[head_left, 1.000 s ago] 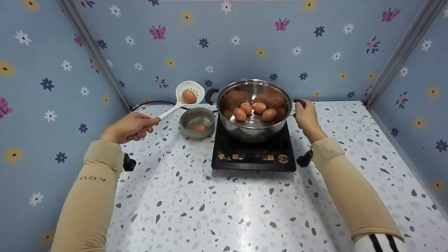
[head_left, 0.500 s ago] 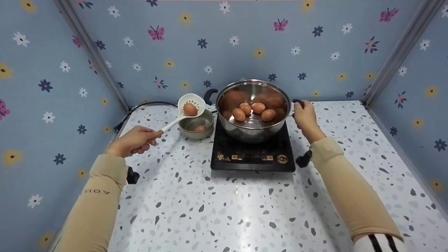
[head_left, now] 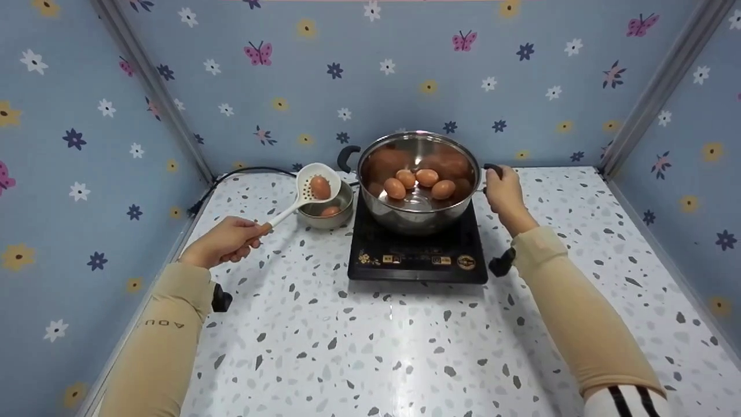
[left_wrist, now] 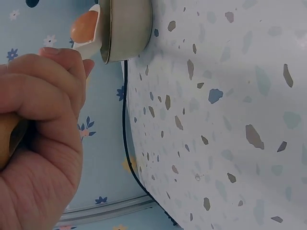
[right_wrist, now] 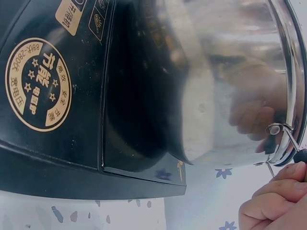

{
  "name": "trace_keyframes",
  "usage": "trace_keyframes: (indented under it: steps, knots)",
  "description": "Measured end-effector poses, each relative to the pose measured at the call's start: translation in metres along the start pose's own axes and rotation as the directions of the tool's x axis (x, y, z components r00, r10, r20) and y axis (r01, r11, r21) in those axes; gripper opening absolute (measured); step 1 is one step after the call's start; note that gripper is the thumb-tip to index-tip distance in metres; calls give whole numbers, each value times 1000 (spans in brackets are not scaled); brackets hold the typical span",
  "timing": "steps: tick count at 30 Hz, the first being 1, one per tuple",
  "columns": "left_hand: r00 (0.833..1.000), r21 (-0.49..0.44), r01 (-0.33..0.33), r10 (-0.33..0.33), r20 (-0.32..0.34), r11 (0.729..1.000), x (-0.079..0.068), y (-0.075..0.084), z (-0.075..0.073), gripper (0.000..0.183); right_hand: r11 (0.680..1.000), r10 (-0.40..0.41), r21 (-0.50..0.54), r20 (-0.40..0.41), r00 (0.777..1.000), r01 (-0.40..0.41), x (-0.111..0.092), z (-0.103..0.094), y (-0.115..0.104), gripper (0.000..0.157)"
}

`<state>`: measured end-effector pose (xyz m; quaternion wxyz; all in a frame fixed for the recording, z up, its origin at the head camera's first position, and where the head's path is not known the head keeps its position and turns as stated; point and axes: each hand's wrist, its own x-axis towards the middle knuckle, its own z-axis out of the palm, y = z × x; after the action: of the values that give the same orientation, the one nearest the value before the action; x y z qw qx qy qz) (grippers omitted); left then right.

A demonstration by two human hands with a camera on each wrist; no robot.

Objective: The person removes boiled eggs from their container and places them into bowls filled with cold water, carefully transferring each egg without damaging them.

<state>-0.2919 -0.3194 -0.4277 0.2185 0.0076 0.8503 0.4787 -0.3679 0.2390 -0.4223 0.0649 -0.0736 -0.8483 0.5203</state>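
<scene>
My left hand (head_left: pixel 224 240) grips the wooden handle of a white slotted ladle (head_left: pixel 283 215). In the ladle's bowl lies a brown egg (head_left: pixel 320 187), held over the back of a grey-green bowl (head_left: pixel 324 222). Another egg (head_left: pixel 330 211) rests inside that bowl. My right hand (head_left: pixel 505 194) grips the black right handle of a steel pot (head_left: pixel 417 223); the right wrist view shows the fingers (right_wrist: pixel 271 203) at that handle. Several brown eggs (head_left: pixel 427 177) sit on the pot's bottom.
The pot stands on a black induction cooker (head_left: pixel 418 272). A black cable (head_left: pixel 249 169) runs along the back left. Flower-patterned walls (head_left: pixel 393 69) enclose the speckled white tabletop (head_left: pixel 324 341) at the back and sides.
The left hand has lowered the ladle with its egg and brought it slightly right, from behind the bowl to over it. My right hand has stayed on the pot handle.
</scene>
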Motion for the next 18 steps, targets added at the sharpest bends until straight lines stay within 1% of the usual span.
trace_keyframes:
  steps: [7,12,18]
  knots:
    - [1000,22,-8,8,-3,1000,-4,-1,0,45,1000,5,2,-16,1000,-5,0,0,-1,50]
    - [1000,40,4,-4,-12,999,-6,1,1,46,1000,16,17,-9,1000,-15,-1,-1,0,50]
    - [999,102,14,-10,-43,995,-6,5,3,46,1000,15,6,-6,1000,-15,-1,0,0,51]
